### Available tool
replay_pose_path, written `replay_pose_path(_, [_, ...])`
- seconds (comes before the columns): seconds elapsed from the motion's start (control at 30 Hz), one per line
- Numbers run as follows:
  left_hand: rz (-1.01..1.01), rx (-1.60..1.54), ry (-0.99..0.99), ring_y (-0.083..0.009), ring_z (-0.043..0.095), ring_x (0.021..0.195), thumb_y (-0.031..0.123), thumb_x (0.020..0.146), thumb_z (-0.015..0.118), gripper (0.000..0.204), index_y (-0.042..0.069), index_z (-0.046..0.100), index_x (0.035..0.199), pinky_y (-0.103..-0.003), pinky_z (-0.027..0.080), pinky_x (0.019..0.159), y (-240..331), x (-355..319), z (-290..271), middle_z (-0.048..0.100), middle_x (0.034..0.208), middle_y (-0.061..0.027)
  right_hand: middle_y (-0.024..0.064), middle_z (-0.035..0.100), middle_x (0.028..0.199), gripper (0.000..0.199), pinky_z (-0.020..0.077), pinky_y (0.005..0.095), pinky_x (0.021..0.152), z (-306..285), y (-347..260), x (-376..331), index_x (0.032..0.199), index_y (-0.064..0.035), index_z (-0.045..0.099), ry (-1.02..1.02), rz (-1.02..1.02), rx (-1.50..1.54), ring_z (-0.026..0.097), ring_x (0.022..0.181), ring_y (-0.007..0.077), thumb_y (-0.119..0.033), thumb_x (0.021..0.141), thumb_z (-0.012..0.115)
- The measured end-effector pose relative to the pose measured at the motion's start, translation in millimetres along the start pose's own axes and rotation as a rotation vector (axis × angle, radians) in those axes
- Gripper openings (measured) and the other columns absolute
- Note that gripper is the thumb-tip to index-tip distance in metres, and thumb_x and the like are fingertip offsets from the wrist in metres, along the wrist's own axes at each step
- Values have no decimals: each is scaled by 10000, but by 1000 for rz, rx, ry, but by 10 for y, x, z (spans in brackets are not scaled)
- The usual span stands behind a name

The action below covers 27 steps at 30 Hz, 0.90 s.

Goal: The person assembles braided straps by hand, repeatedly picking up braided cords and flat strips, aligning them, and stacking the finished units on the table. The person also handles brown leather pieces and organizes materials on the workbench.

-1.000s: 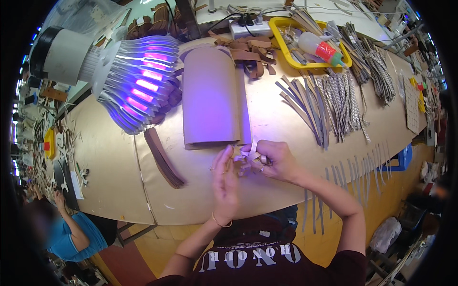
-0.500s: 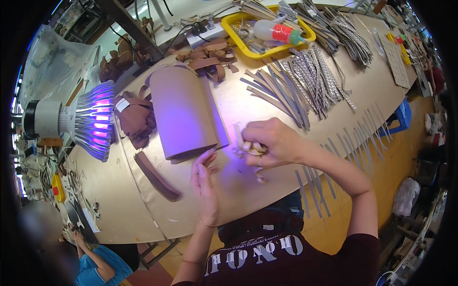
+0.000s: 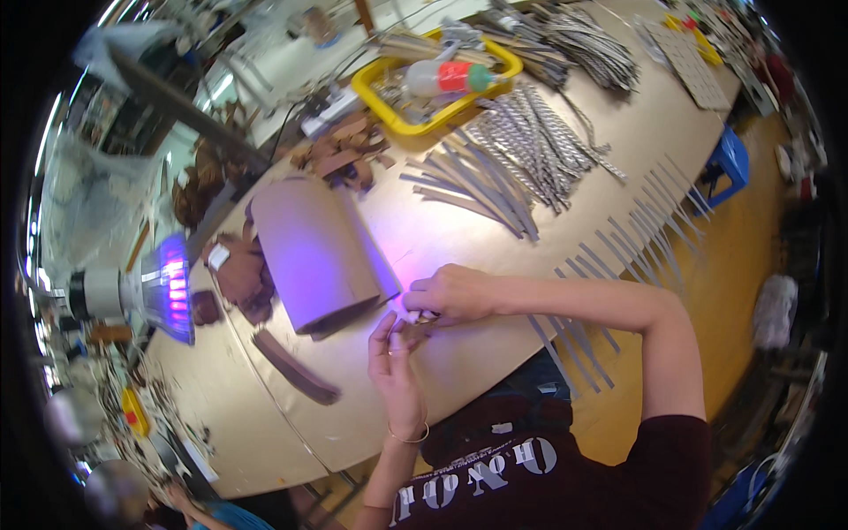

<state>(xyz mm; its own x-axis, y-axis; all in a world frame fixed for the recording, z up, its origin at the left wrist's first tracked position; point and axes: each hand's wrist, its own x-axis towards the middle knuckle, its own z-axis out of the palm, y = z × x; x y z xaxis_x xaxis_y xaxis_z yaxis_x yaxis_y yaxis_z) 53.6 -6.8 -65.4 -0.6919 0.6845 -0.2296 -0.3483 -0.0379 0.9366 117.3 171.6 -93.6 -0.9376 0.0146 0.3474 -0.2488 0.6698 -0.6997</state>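
My left hand (image 3: 395, 367) and my right hand (image 3: 452, 293) meet over the near part of the tan worktable (image 3: 495, 238). Together they pinch a small pale strip piece (image 3: 410, 311) between the fingertips, lit pink by the lamp. Just beyond the fingers lies a rolled brown leather sheet (image 3: 316, 253). A dark brown leather strip (image 3: 294, 366) lies flat to the left of my left hand.
A purple-lit lamp (image 3: 157, 290) stands at the left. Brown leather scraps (image 3: 238, 274) sit beside the roll. Several grey strips (image 3: 495, 181) and braided cords (image 3: 539, 132) fan out beyond. A yellow tray (image 3: 424, 84) holds a bottle. More strips (image 3: 645, 221) hang over the right edge.
The view has swung, so the table and lamp sit further left and tilted. My hands stay together on the small piece, the left fingertips now closer to the right hand.
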Motion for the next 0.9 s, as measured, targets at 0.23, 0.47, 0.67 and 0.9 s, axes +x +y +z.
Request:
replay_pose_path(0.23, [-381, -901, -374, -225, 393, 1326, 401, 932, 571, 615, 37, 414, 1402, -431, 280, 1109, 158, 226, -61, 441, 1434, -106, 140, 617, 765, 218, 487, 438, 711, 61, -868, 545, 910, -87, 612, 521, 65, 425, 643, 773, 341, -124, 712, 695])
replay_pose_path(0.47, [-344, -1160, -731, -201, 350, 1372, 276, 965, 516, 569, 25, 342, 1445, -383, 242, 1164, 519, 717, -188, 361, 1498, -127, 124, 638, 1079, 174, 304, 509, 1091, 44, -1064, 696, 633, -134, 697, 1139, -1, -309, 528, 1150, 346, -286, 682, 628])
replay_pose_path(0.67, [-336, -1081, -880, -240, 381, 1363, 312, 979, 496, 537, 10, 392, 1411, -403, 253, 1156, 763, 577, 204, 400, 1465, -172, 140, 596, 1184, 319, 347, 486, 1012, -128, -1188, 50, 968, -83, 652, 887, -158, -165, 486, 1198, 340, -324, 762, 690])
replay_pose_path(0.9, [-444, -532, -1115, -286, 416, 1352, 354, 995, 472, 522, -8, 450, 1371, -427, 266, 1146, 519, -110, 1251, 446, 1426, -225, 183, 653, 983, 323, 498, 472, 855, -818, -1451, -934, 1005, -40, 617, 989, 57, -204, 639, 987, 347, -244, 764, 685])
